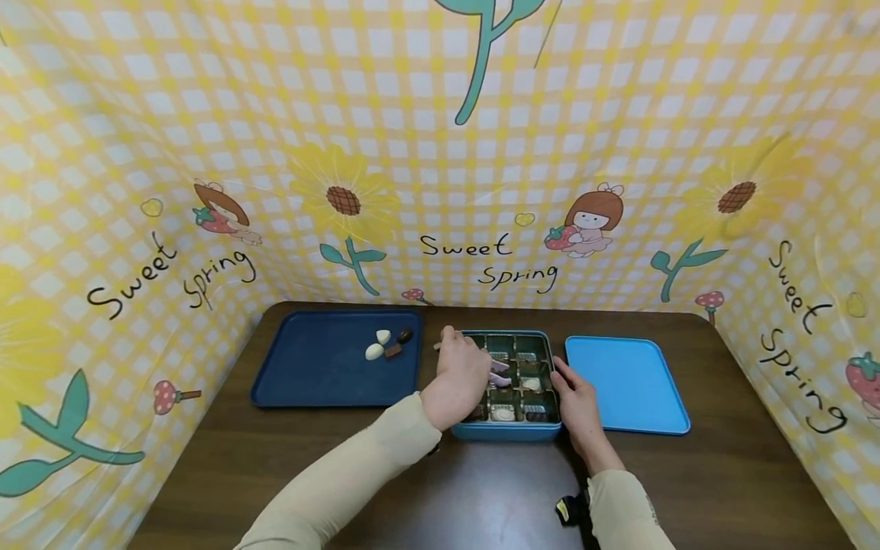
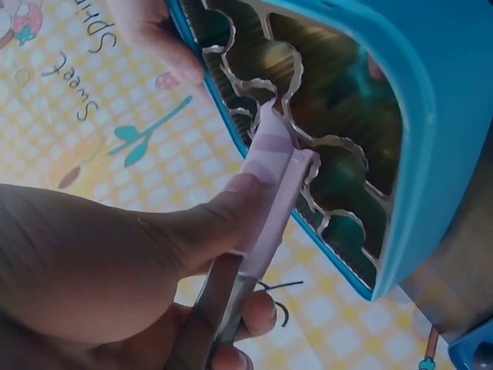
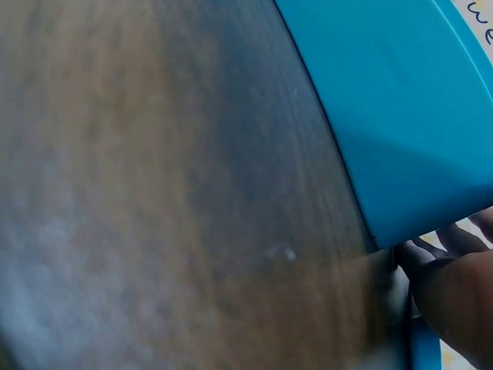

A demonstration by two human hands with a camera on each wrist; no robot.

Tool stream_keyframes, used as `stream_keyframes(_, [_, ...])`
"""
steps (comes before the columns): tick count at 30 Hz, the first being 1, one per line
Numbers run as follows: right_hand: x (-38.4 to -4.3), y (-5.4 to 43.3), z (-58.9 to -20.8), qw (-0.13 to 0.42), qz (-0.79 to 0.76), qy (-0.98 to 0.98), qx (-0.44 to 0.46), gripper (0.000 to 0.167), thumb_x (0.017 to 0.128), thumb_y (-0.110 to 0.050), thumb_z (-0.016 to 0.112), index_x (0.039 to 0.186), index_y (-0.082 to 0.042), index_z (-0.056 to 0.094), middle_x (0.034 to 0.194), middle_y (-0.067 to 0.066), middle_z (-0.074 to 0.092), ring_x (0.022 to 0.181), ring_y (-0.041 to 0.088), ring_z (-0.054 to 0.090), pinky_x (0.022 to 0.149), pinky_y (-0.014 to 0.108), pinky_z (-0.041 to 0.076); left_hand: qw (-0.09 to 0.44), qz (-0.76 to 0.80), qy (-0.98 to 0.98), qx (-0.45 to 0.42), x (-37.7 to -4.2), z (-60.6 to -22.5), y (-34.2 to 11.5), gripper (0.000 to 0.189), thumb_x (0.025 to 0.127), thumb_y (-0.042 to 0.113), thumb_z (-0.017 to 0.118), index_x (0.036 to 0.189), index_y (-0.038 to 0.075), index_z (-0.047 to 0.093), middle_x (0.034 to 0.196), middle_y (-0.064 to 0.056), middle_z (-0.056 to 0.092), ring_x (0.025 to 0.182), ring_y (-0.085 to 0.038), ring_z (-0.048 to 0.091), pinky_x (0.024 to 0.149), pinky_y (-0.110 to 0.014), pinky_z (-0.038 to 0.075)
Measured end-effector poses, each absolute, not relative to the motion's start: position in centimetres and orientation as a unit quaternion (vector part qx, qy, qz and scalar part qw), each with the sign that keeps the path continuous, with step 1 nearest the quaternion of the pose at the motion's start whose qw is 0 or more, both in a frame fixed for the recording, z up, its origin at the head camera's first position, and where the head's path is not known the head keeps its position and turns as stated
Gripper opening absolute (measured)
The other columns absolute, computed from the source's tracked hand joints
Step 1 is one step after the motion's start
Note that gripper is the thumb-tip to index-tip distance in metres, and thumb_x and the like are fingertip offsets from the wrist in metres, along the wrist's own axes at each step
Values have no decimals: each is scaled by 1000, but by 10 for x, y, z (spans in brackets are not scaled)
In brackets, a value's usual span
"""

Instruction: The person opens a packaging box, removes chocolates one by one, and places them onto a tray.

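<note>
My left hand (image 1: 464, 374) grips a pair of tongs (image 2: 266, 185) with metal handles and pale lilac tips. The tips reach down into a blue box (image 1: 506, 432) fitted with a gold divided insert. Whether anything sits between the tips cannot be made out. My right hand (image 1: 577, 401) rests against the box's right side, its fingers extended along the wall. In the head view, a white piece (image 1: 531, 383) and another pale piece (image 1: 503, 412) lie in compartments on the right and at the front. My left hand hides the box's left compartments.
To the left lies a dark blue tray (image 1: 309, 363) with two white pieces (image 1: 374, 351), a brown piece (image 1: 393, 351) and a dark one (image 1: 406, 334). A light blue tray or lid (image 1: 626, 386) is at the right. Patterned cloth (image 1: 454, 176) surrounds the wooden table (image 1: 385, 496).
</note>
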State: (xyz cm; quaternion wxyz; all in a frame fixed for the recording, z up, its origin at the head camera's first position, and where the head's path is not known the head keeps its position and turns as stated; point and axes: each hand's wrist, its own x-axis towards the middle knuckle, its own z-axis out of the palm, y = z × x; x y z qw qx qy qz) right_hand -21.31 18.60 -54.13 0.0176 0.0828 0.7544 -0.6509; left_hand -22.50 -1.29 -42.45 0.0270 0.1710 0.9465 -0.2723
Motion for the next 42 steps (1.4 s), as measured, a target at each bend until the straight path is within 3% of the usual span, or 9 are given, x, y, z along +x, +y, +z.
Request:
stream_keyframes(5, [-212, 185, -541, 22, -655, 751, 83, 50, 110, -24, 44, 158, -9, 35, 162, 17, 30, 150, 34, 24, 117, 52, 29, 26, -319, 930, 180, -224, -428, -4, 30, 109, 27, 47, 112, 30, 76, 106, 0, 71, 94, -24, 59, 93, -44, 37])
stream_keyframes(10, [-212, 185, -540, 21, -654, 752, 86, 50, 110, -24, 44, 158, -10, 35, 162, 17, 30, 150, 34, 26, 116, 52, 30, 21, -355, 916, 187, -222, -434, 6, 32, 109, 29, 45, 102, 23, 75, 91, -3, 67, 83, -24, 55, 84, -43, 35])
stream_keyframes(15, [-213, 185, -540, 25, -650, 755, 88, 50, 110, -25, 43, 158, -11, 35, 163, 16, 30, 149, 33, 27, 116, 51, 32, 24, -350, 919, 180, -221, -439, 11, 32, 110, 32, 43, 97, 24, 71, 82, 0, 59, 78, -24, 50, 77, -42, 30])
stream_keyframes(22, [-214, 186, -541, 29, -652, 752, 93, 51, 110, -26, 43, 158, -12, 35, 163, 16, 30, 150, 33, 26, 116, 52, 30, 14, -304, 936, 177, -221, -444, 10, 36, 109, 27, 42, 96, 24, 75, 90, 0, 67, 77, -22, 50, 76, -40, 33])
stream_keyframes(31, [-215, 187, -541, 28, -657, 747, 96, 50, 110, -24, 43, 158, -11, 36, 162, 16, 31, 149, 32, 28, 116, 50, 31, 25, -284, 942, 175, -224, -445, 11, 30, 107, 29, 51, 96, 24, 78, 85, -1, 68, 72, -22, 54, 72, -38, 40])
stream_keyframes(38, [-215, 185, -539, 25, -654, 750, 98, 49, 110, -22, 43, 157, -11, 37, 163, 16, 31, 150, 32, 25, 117, 50, 30, 18, -264, 948, 176, -225, -442, 6, 30, 107, 29, 50, 105, 25, 79, 99, -1, 75, 81, -25, 64, 77, -41, 50])
stream_keyframes(42, [-214, 185, -538, 26, -653, 751, 98, 49, 110, -23, 43, 158, -10, 36, 163, 16, 30, 151, 32, 24, 117, 51, 29, 14, -255, 950, 178, -223, -440, 3, 30, 107, 27, 49, 104, 24, 80, 99, -2, 75, 82, -26, 64, 77, -40, 50])
